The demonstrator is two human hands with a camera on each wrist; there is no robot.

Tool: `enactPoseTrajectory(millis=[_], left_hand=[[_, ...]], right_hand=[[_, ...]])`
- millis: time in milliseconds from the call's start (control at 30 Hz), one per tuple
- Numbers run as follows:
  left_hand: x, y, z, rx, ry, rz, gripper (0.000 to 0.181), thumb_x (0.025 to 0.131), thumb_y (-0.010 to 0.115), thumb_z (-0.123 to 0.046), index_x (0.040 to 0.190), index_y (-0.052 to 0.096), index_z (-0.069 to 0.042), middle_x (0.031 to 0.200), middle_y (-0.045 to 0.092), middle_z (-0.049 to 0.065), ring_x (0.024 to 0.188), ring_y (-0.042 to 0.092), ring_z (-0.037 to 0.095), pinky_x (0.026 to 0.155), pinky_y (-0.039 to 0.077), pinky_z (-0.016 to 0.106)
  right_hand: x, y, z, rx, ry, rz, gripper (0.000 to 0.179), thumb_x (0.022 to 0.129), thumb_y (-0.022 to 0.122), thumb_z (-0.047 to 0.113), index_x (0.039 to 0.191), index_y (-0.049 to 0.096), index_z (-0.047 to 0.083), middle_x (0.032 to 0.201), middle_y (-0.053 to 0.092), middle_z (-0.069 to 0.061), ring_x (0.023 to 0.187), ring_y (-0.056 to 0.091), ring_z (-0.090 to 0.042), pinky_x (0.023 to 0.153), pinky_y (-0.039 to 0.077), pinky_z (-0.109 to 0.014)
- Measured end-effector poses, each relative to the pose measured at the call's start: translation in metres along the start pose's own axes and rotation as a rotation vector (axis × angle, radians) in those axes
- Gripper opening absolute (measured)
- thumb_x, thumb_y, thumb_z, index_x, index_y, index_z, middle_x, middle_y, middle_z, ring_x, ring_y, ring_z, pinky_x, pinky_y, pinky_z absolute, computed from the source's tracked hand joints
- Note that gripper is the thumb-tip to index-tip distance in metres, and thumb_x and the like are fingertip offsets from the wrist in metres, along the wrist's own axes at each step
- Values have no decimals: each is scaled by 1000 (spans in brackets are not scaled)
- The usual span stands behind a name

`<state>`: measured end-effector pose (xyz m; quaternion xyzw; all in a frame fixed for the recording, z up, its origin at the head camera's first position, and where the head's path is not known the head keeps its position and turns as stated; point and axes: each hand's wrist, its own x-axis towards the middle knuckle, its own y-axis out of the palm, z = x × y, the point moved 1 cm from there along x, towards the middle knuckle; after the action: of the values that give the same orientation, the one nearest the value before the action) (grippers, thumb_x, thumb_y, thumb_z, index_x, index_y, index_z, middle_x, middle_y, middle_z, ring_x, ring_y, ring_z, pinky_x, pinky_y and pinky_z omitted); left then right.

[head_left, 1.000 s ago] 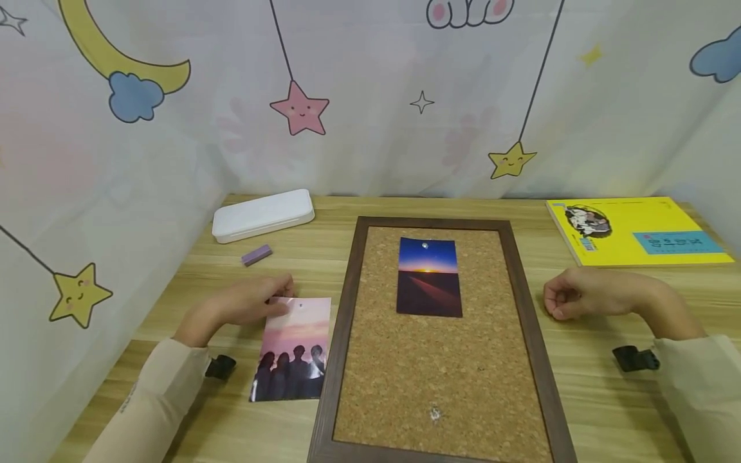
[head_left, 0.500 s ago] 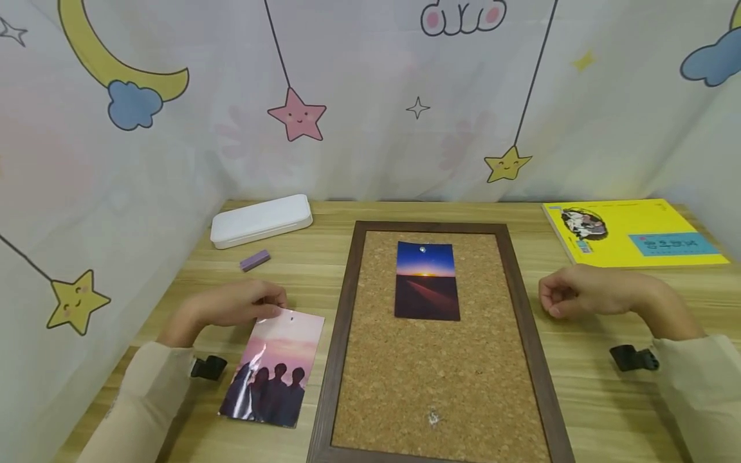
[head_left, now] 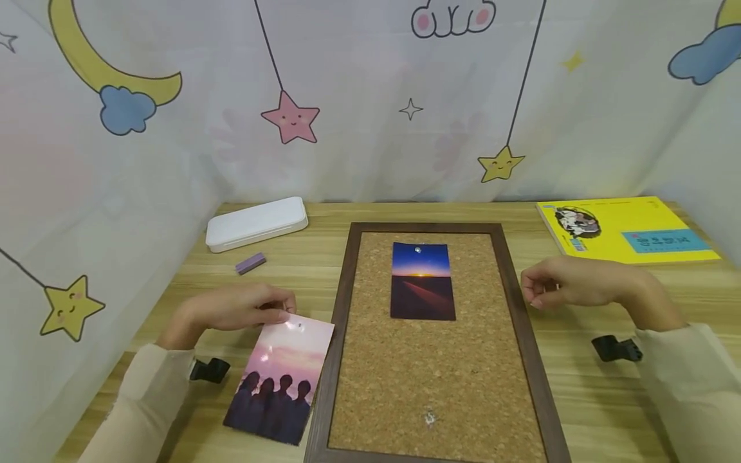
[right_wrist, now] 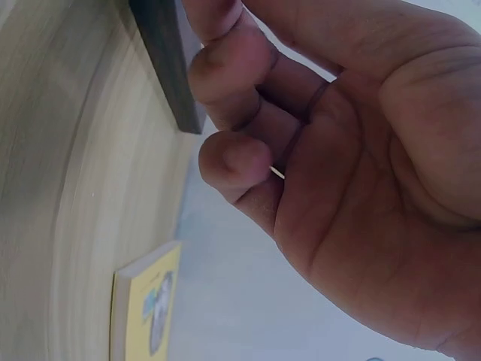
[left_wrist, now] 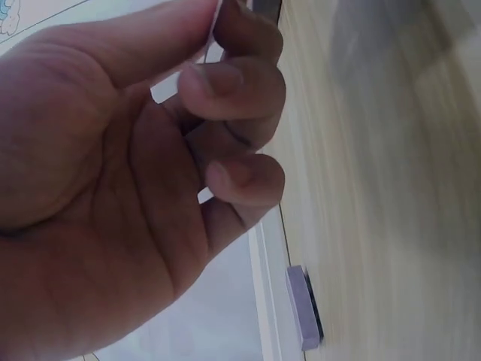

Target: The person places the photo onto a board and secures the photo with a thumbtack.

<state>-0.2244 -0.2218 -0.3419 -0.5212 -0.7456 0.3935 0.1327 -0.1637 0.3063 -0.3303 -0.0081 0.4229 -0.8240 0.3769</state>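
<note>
My left hand [head_left: 240, 307] pinches the top left corner of a glossy photo [head_left: 280, 379] between thumb and fingers. The photo has a pink sky, dark silhouettes of people and a small mark near its top edge. A framed cork board [head_left: 428, 363] lies in the middle of the table, and the photo tilts close beside its left frame. Pinned high on the cork is a sunset photo [head_left: 422, 289], with a clear pushpin [head_left: 418, 249] at its top. My right hand [head_left: 579, 283] hangs loosely curled near the board's right frame; nothing shows in its fingers.
A clear, shiny small object [head_left: 429, 418] sits low on the cork. At the back left are a white case [head_left: 257, 224] and a purple block [head_left: 251, 263]. A yellow book [head_left: 654, 215] lies at the back right. Patterned cloth surrounds the table.
The pink photo has swung its lower end leftward and away from the board, then shifted slightly right with my left hand. My right hand has moved a little left, closer to the board.
</note>
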Motion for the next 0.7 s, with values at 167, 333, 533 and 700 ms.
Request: enactPoseTrajectory(millis=[167,333,533,700], left_hand=[[11,1,-6,-30,23,15,15,106,50,-18,96,60,-18,71,49,-8,62,45,3,60,42,22],[27,3,-13,-23,13,40,14,106,50,-18,96,60,-18,72,49,-9,62,46,4,61,42,23],[51,7,-28,-28,8,53,13,104,56,-21,94,61,-15,70,52,-7,60,48,4,58,42,24],[69,11,-42,-38,37,69,11,103,59,-17,93,62,-12,70,54,-6,59,48,4,57,42,23]], right_hand=[[6,-2,6,-39,-7,-9,10,96,67,14,90,60,17,78,54,7,71,51,-7,62,43,-24],[15,-5,16,-45,-11,0,9,98,66,15,90,61,17,79,55,6,72,51,-9,63,44,-25],[22,-8,26,-34,-3,-3,8,97,66,14,92,61,16,80,55,4,73,53,-12,64,44,-26],[28,-9,32,-52,-13,-10,6,98,66,13,93,62,15,80,57,5,73,54,-12,65,45,-26]])
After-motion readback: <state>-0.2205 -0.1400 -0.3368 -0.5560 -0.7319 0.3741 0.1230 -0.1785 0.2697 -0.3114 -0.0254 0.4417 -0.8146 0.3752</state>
